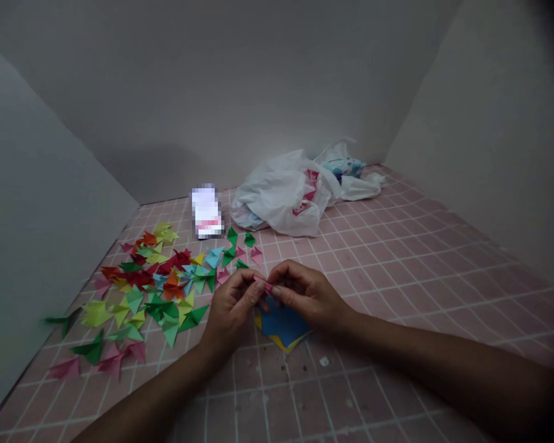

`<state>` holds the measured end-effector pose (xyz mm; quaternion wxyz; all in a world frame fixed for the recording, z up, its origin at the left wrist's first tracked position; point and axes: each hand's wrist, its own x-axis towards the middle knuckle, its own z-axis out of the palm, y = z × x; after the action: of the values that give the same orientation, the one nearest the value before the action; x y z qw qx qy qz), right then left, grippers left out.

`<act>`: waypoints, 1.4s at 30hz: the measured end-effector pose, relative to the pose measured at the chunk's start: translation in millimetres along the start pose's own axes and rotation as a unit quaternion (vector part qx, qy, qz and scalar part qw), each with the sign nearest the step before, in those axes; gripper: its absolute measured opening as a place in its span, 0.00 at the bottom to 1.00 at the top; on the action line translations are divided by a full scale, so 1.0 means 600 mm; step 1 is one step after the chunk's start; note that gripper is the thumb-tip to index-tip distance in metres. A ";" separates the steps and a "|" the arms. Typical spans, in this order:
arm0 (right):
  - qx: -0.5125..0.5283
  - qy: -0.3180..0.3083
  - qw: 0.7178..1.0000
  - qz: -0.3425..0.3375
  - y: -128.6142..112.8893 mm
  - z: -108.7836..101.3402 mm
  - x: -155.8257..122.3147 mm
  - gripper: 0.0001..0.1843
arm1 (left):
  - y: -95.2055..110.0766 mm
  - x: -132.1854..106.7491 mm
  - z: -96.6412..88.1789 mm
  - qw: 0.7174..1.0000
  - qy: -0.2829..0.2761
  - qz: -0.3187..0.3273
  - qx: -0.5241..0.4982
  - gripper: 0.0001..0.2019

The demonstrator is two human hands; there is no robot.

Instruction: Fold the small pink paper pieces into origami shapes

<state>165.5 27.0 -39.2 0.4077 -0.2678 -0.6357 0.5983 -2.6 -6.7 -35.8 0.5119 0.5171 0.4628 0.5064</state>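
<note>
Between the fingertips of both hands is a small piece of folded pink paper (268, 287), mostly covered by the thumbs and fingers. My left hand (240, 298) pinches it from the left, and my right hand (307, 295) pinches it from the right. Beneath the hands lie blue paper sheets (284, 325) with the edge of a yellow sheet (284, 346) showing under them. To the left of my left hand spreads a pile of folded paper pieces (166, 264) in red, orange, yellow, green, blue and pink.
A lit phone (207, 212), its screen blurred, leans upright at the back. A crumpled white plastic bag (286, 191) with red print sits right of it, with another bag (346, 169) behind. Pale walls close in the pink checked surface (420, 258). White specks lie near the front.
</note>
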 end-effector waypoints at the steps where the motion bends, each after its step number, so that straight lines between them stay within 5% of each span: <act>1: -0.010 0.001 1.000 -0.005 0.001 0.000 -0.001 0.03 | 0.000 0.000 0.000 1.000 -0.001 0.000 0.000 0.09; 12: -0.239 0.069 0.958 -0.146 0.002 -0.003 -0.011 0.05 | -0.005 -0.006 0.007 1.000 0.004 -0.026 -0.011 0.08; 23: -0.115 0.039 0.992 -0.018 0.000 -0.003 -0.002 0.07 | 0.003 -0.004 0.001 0.989 0.034 0.069 0.122 0.07; 37: -0.058 0.010 0.995 0.076 -0.004 0.002 -0.005 0.10 | 0.003 -0.008 0.000 0.994 0.017 0.010 0.106 0.13; 42: -0.028 -0.018 0.997 0.076 -0.005 0.004 -0.007 0.10 | 0.006 -0.008 0.002 0.980 0.029 0.044 0.191 0.13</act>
<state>166.0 21.7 -36.7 0.3424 -0.3159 -0.6373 0.6139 -1.6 -11.7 -32.5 0.3674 0.6098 0.5428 0.4456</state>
